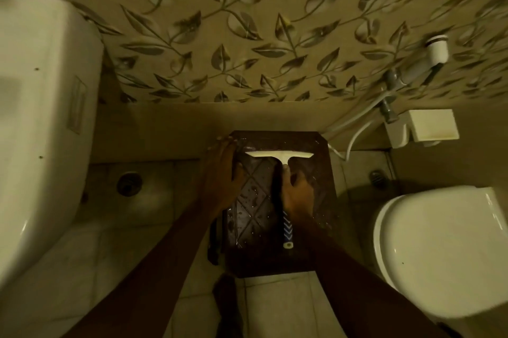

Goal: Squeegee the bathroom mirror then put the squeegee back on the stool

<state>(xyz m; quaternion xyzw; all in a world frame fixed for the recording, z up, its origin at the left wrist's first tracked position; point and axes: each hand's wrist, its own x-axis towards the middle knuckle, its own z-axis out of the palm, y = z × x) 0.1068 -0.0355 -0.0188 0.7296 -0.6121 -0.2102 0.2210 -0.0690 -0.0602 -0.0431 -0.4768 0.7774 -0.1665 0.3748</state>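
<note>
Head view, looking straight down: the stool [255, 200] stands on the tiled floor [115, 241] against the leaf-patterned wall [247, 35], its dark, diamond-scored top beaded with water drops. The squeegee [279, 155] lies on that top, right of centre. Its white blade runs crosswise near the far edge, and its handle [287, 230] points back toward the person, blue-and-white chevrons showing at the near end.

The right hand [298, 196] is on the middle of the handle, fingers curled over it and thumb up near the neck below the blade — a grip on the squeegee, which sits down on the stool top. The left hand [222, 172] lies over the stool's left edge with fingers spread and fairly straight, reaching toward the far left corner. It rests there flat and holds nothing.

Around them: a toilet [439, 249] with its lid down sits just right of the stool, and a large white fixture [41, 117] fills the left side. A round drain [129, 183] lies in the floor between that fixture and the stool. High on the right, a sprayer [437, 52] hangs on the wall.
</note>
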